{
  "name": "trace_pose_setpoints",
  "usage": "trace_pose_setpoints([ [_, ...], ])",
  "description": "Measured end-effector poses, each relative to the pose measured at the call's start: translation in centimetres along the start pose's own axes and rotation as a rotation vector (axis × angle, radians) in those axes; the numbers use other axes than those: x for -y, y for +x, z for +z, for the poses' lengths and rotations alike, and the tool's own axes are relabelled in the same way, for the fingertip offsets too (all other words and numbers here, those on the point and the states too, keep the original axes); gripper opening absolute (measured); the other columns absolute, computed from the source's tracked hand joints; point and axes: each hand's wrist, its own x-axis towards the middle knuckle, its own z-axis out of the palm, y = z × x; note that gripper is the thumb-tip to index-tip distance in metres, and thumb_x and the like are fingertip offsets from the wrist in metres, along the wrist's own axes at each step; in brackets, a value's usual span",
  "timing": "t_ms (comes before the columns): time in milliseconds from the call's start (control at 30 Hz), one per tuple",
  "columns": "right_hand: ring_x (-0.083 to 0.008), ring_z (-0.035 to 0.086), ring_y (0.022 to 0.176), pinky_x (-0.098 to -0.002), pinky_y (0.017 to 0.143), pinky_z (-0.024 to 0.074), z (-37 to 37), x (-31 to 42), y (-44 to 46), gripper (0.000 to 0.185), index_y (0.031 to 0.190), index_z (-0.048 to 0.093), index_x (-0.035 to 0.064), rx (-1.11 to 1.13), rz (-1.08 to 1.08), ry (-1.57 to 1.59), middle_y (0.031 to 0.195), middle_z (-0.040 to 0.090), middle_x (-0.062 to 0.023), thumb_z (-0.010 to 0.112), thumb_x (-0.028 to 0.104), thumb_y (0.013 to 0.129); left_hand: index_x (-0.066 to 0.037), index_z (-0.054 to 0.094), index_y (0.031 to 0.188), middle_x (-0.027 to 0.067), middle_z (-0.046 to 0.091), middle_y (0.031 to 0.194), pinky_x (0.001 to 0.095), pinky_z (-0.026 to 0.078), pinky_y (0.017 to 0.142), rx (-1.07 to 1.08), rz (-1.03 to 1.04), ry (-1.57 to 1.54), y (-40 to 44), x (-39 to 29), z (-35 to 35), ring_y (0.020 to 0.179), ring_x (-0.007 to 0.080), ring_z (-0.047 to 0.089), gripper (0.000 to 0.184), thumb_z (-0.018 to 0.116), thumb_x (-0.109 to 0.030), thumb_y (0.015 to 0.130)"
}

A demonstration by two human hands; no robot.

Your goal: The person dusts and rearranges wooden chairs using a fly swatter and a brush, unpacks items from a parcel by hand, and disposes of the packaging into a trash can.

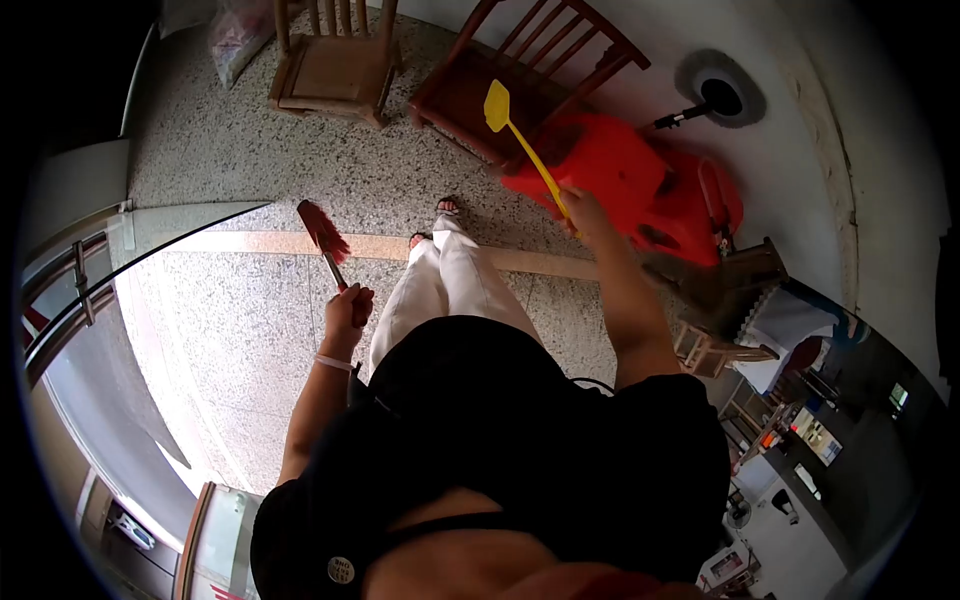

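My left hand (348, 308) is closed around the handle of a small brush (322, 232) with red bristles, held out low over the floor in front of me on the left. My right hand (588, 215) grips the thin handle of a yellow fly swatter (497, 106). Its flat head points forward and slightly left, in front of the dark red wooden chair (470, 110). Behind and beside my right hand lies a bright red plastic thing (610, 160), whose kind I cannot make out.
A light wooden chair (330, 70) stands ahead, near a plastic bag (240, 40). A round grey fluffy thing with a black handle (720, 92) is by the right wall. Small wooden stool (715, 347) at right; glass pane (185, 235) at left. Speckled floor (230, 310) underfoot.
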Motion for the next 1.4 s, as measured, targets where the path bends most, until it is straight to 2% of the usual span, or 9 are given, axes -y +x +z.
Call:
trace_pose_setpoints([
  [67,-0.0079,0.037,0.041,-0.0183,0.034,0.0304,0.1,-0.1,-2.4,0.018,0.095,0.044,0.0036,0.119,0.144,0.664,0.069,0.047,-0.0075,0.038,0.019,0.087,-0.003,0.046,0.079,0.0111,0.058,0.067,0.0259,0.044,0.046,-0.011,-0.002,-0.087,0.0,-0.8,1.7,0.054,0.0198,0.055,0.006,0.049,-0.009,0.08],
  [167,-0.0077,0.035,0.042,-0.0169,0.035,0.0302,0.6,-0.1,-5.4,0.013,0.088,0.04,0.0047,0.342,0.134,1.289,0.065,0.043,-0.0051,0.037,0.017,0.087,-0.004,0.045,0.079,0.011,0.058,0.069,0.0284,0.048,0.051,-0.038,-0.039,-0.168,0.4,-1.5,3.5,0.062,0.0221,0.058,0.005,0.05,-0.006,0.08],
  [367,-0.0083,0.036,0.047,-0.0174,0.039,0.0366,0.5,5.5,-5.4,0.009,0.084,0.037,0.0012,0.311,-0.082,1.873,0.064,0.036,-0.0027,0.035,0.01,0.087,-0.002,0.046,0.076,0.0113,0.057,0.067,0.0249,0.045,0.044,0.066,-0.025,0.026,1.7,-0.7,5.0,0.056,0.0196,0.057,0.008,0.05,-0.007,0.08],
  [667,-0.0105,0.039,0.048,-0.0188,0.044,0.0417,-4.8,12.6,1.6,0.008,0.081,0.036,0.0024,0.098,-0.241,1.884,0.065,0.039,-0.0042,0.037,0.009,0.085,-0.001,0.047,0.077,0.01,0.056,0.067,0.025,0.047,0.047,-0.045,-0.103,-0.03,1.6,0.2,12.9,0.06,0.0198,0.057,0.008,0.048,-0.007,0.081],
  [900,-0.0105,0.04,0.049,-0.0206,0.045,0.0435,-9.8,13.6,8.0,0.003,0.085,0.037,0.0024,0.003,-0.125,2.055,0.065,0.04,-0.0039,0.036,0.006,0.085,0.0,0.047,0.078,0.0106,0.056,0.068,0.0249,0.045,0.045,-0.045,-0.17,-0.064,3.5,0.4,18.8,0.058,0.0197,0.056,0.008,0.049,-0.007,0.081],
  [1000,-0.0113,0.041,0.05,-0.0229,0.049,0.0472,-12.1,13.3,14.4,0.005,0.088,0.039,0.003,-0.082,-0.055,2.126,0.065,0.04,-0.0039,0.035,0.006,0.085,0.0,0.049,0.076,0.0088,0.056,0.064,0.0217,0.039,0.038,-0.18,-0.128,-0.003,3.3,0.5,22.1,0.049,0.0154,0.052,0.011,0.049,-0.01,0.081],
  [1100,-0.0146,0.044,0.055,-0.0284,0.058,0.0523,-14.2,13.9,19.1,0.012,0.091,0.044,0.0053,-0.192,-0.06,2.179,0.068,0.042,-0.0058,0.035,0.01,0.085,-0.002,0.051,0.072,0.0052,0.053,0.058,0.0198,0.029,0.031,-0.049,-0.149,0.236,4.2,0.3,22.1,0.04,0.0105,0.043,0.017,0.048,-0.016,0.081],
  [1333,-0.0165,0.047,0.069,-0.0247,0.058,0.0487,-20.6,10.4,33.2,0.022,0.097,0.047,0.01,-0.563,-0.019,1.972,0.082,0.045,-0.0059,0.037,0.027,0.087,-0.003,0.053,0.068,-0.0003,0.045,0.05,0.019,0.022,0.028,-0.081,-0.133,0.538,5.5,-0.1,22.9,0.035,0.0065,0.033,0.022,0.05,-0.022,0.079],
  [1400,-0.0096,0.041,0.056,-0.0202,0.044,0.0403,-23.7,9.1,37.7,0.015,0.096,0.048,0.0129,-0.416,-0.12,1.843,0.082,0.043,-0.0016,0.041,0.017,0.084,-0.003,0.053,0.069,-0.001,0.042,0.049,0.0186,0.021,0.027,-0.095,-0.126,0.522,6.2,0.3,23.1,0.036,0.0063,0.033,0.02,0.049,-0.02,0.079],
])
